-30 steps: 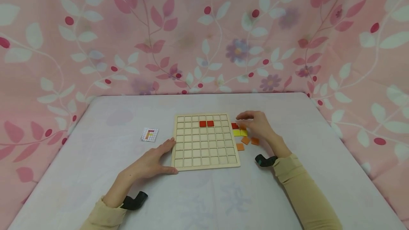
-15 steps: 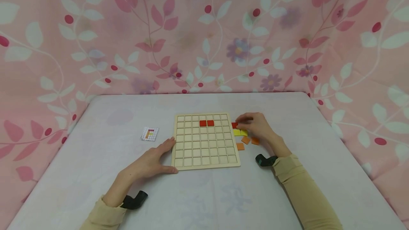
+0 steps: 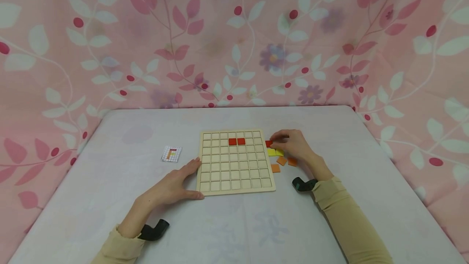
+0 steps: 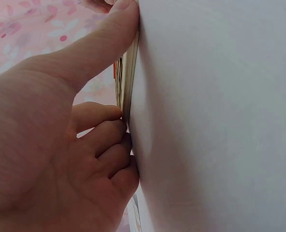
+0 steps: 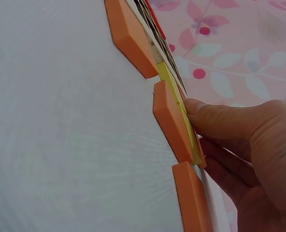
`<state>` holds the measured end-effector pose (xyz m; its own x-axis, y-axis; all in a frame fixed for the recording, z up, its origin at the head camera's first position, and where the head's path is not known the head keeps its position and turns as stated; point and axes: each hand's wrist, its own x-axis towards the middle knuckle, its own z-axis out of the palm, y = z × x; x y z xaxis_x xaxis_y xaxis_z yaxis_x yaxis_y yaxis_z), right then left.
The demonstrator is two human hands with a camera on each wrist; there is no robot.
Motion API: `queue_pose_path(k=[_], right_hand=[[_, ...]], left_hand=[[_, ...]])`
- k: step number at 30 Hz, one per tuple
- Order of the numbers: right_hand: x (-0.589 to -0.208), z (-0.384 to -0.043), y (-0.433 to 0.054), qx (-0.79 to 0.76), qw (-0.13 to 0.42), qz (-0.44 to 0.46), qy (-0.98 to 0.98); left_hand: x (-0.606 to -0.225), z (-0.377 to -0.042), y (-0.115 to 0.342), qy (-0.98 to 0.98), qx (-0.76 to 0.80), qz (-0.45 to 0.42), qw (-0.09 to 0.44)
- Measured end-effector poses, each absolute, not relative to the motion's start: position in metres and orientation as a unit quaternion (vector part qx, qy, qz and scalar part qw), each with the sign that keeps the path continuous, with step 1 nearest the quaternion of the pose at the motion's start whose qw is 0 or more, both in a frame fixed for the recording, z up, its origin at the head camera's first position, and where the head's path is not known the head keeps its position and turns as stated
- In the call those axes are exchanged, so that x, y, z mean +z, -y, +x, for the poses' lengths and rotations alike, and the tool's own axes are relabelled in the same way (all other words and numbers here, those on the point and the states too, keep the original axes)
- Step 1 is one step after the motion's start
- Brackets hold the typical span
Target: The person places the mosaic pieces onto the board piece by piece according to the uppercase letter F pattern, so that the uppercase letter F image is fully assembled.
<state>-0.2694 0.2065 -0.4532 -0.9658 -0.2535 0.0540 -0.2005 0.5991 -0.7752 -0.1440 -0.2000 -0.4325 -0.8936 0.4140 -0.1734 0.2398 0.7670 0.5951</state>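
Observation:
A wooden grid board [image 3: 224, 167] lies on the white table, with two red square tiles [image 3: 236, 141] side by side in its upper cells. My left hand [image 3: 171, 185] rests at its near left corner, thumb on the front edge and fingers against the left side. Beyond the board's right edge, my right hand [image 3: 296, 145] pinches a loose red tile [image 3: 268, 144] with thumb and fingertips. Close below that hand lie two yellow tiles [image 3: 275, 152]. In the right wrist view the thumb [image 5: 215, 118] is at the tiles' edge; the red tile is mostly hidden.
Loose orange tiles [image 3: 275, 168] lie between the board and my right wrist. A small printed pattern card [image 3: 172, 154] sits left of the board. Behind the table [image 3: 132, 133] hangs a pink floral cloth [image 3: 220, 44].
My right hand's fingers have come down onto the loose red tile and stayed there. The left hand and the board have not moved.

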Motion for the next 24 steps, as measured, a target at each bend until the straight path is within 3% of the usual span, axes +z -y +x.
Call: queue_pose_path(k=[24], right_hand=[[-0.4534, -0.2691, -0.2061, -0.401, 0.005, -0.145, -0.905]], left_hand=[[-0.4325, -0.1438, 0.1993, -0.93, 0.286, 0.18, 0.145]])
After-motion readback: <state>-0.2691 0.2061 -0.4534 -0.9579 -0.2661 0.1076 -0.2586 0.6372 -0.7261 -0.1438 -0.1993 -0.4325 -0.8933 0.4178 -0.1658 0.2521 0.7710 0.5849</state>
